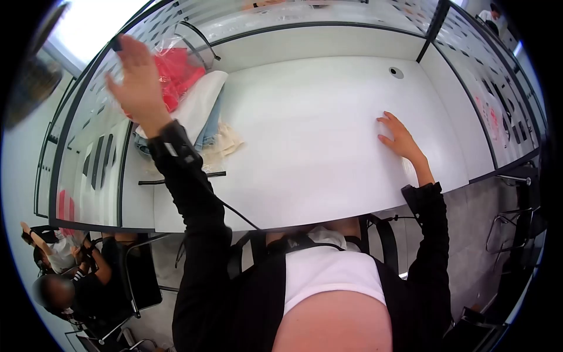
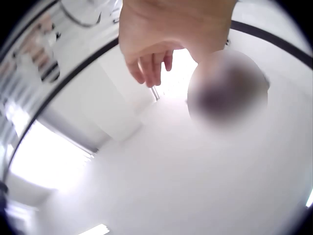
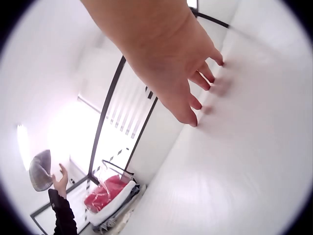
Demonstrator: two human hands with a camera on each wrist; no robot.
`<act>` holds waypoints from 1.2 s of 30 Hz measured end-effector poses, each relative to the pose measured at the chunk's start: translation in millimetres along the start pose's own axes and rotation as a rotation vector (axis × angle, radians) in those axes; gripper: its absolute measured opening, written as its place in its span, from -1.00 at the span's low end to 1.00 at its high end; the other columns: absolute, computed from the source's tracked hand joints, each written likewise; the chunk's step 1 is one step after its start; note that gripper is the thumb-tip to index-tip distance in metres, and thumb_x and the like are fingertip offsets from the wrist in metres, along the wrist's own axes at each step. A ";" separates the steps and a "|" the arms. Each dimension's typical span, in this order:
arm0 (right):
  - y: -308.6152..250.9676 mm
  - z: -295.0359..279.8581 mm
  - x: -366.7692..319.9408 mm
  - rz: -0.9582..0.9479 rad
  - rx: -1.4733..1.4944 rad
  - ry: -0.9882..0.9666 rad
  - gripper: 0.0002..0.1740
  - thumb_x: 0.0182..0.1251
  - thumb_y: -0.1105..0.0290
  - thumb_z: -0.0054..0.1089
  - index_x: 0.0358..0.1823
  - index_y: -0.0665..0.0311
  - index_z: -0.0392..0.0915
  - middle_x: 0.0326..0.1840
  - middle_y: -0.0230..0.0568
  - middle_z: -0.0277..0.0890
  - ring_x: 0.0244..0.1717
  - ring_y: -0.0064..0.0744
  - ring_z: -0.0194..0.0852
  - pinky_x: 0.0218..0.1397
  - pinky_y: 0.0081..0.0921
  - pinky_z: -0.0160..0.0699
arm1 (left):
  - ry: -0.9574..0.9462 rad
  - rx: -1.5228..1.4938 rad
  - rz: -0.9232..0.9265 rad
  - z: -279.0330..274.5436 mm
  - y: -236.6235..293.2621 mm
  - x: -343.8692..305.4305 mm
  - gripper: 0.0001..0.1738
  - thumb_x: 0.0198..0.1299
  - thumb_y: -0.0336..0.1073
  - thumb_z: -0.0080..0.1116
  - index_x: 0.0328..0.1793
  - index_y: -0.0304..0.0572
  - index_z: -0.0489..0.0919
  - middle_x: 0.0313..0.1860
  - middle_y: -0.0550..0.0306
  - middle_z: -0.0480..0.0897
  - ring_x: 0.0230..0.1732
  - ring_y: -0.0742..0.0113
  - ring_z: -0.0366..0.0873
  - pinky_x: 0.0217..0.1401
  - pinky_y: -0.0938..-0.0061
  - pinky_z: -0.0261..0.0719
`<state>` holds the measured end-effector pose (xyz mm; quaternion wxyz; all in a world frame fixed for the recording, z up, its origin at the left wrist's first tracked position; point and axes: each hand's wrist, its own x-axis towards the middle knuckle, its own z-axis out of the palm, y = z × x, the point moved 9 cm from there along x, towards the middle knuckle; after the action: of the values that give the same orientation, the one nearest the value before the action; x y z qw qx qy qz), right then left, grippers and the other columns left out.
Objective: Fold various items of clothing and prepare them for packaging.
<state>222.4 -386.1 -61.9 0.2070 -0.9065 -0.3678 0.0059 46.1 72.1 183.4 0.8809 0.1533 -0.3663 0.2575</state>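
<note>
My left hand (image 1: 141, 82) is raised at the upper left, fingers spread and nothing in them. In the right wrist view, a grey cap-like cloth item (image 3: 40, 170) shows in the air right by that hand. The head view has a blurred brownish-grey shape (image 1: 34, 88) at the far left, apart from the fingers. Below and beside the hand lies a pile of folded clothes: a red garment in clear plastic (image 1: 176, 73), a white one (image 1: 199, 102), blue denim (image 1: 210, 126) and a cream piece (image 1: 227, 139). My right hand (image 1: 402, 138) rests its fingertips on the white table (image 1: 305, 135).
Low white panels (image 1: 322, 44) with dark frames border the table at the back and sides. A cable hole (image 1: 396, 73) sits at the back right. A black rod (image 1: 182, 178) lies near the front left edge. Another person (image 1: 88, 276) sits at the lower left.
</note>
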 end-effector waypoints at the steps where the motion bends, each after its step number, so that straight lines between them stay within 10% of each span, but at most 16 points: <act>1: -1.9 1.0 2.5 0.008 -0.011 -0.015 -0.53 0.12 0.29 0.11 0.11 0.12 0.31 0.31 -0.11 0.09 0.27 -0.04 0.06 0.21 -0.30 0.22 | 0.286 0.283 0.061 -46.9 15.9 -6.3 -0.58 0.19 -0.17 -0.06 0.05 -0.34 0.30 0.09 -0.12 0.41 0.16 0.05 0.31 0.24 0.19 0.25; 6: -19.5 4.5 34.4 -0.072 0.057 -0.127 -0.66 0.14 0.27 0.10 -0.06 0.20 0.42 0.11 -0.14 0.31 0.11 -0.17 0.28 0.10 -0.34 0.33 | 0.629 0.803 0.103 -140.3 60.1 -68.5 -0.81 0.16 -0.34 -0.05 -0.16 -0.29 0.42 -0.20 0.04 0.55 -0.18 0.27 0.49 -0.06 0.44 0.46; 12: -94.5 -7.7 111.7 -0.247 0.365 -0.144 -0.82 0.24 0.36 0.01 -0.19 0.28 0.46 -0.33 -0.23 0.53 -0.28 -0.43 0.49 -0.18 -0.55 0.46 | 0.700 1.465 0.592 -87.1 120.6 -88.1 -0.84 0.16 -0.40 -0.09 -0.16 -0.29 0.40 -0.30 0.09 0.53 -0.22 0.36 0.48 -0.08 0.52 0.43; 20: -219.4 -9.1 282.2 -0.548 0.663 -0.083 -0.75 0.23 0.54 -0.24 -0.19 0.34 0.47 -0.22 -0.25 0.55 -0.18 -0.50 0.50 -0.04 -0.56 0.43 | 1.199 2.379 0.657 -73.3 160.1 -110.2 -0.46 -0.02 -0.20 0.20 -0.01 -0.39 0.29 -0.04 -0.14 0.34 -0.07 0.06 0.39 0.05 0.35 0.35; 24: -282.0 15.3 355.3 -0.625 0.627 0.012 -0.71 0.20 0.60 -0.29 -0.16 0.37 0.46 -0.21 -0.19 0.54 -0.13 -0.44 0.51 0.00 -0.53 0.44 | 1.179 2.129 0.491 -104.3 175.2 -115.5 -0.32 -0.04 -0.08 0.25 0.07 -0.41 0.24 0.02 -0.20 0.42 0.02 0.02 0.43 0.09 0.36 0.36; 30: -363.1 58.9 386.1 -0.445 0.906 -0.413 -0.62 0.08 0.66 -0.19 -0.05 0.33 0.43 -0.14 -0.05 0.49 -0.13 -0.24 0.52 0.02 -0.48 0.48 | 1.073 2.077 0.518 -100.3 165.5 -113.3 -0.34 0.08 -0.11 0.16 0.17 -0.41 0.22 0.06 -0.18 0.44 0.06 0.10 0.43 0.10 0.41 0.36; 33: -401.1 74.4 418.1 -0.774 0.395 -0.192 -0.57 0.08 0.45 0.03 0.05 0.22 0.37 -0.13 -0.05 0.49 -0.19 -0.11 0.51 -0.08 -0.47 0.51 | 1.067 2.075 0.472 -99.7 166.9 -113.5 -0.41 0.09 -0.13 0.15 0.13 -0.40 0.29 0.04 -0.15 0.46 0.04 0.12 0.44 0.08 0.42 0.38; 36: -442.9 46.5 361.1 -1.316 0.167 0.491 -0.34 0.01 0.21 0.19 0.19 0.18 0.23 -0.16 -0.05 0.49 -0.19 -0.02 0.48 -0.11 -0.44 0.49 | 1.137 2.134 0.415 -103.2 174.6 -116.7 -0.50 0.06 -0.13 0.19 0.00 -0.36 0.40 -0.08 -0.07 0.52 -0.08 0.17 0.49 -0.01 0.41 0.42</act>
<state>183.9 157.9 114.9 0.3136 -0.4521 -0.7805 -0.2967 -64.2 222.8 42.4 0.2907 0.6023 0.4472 0.5939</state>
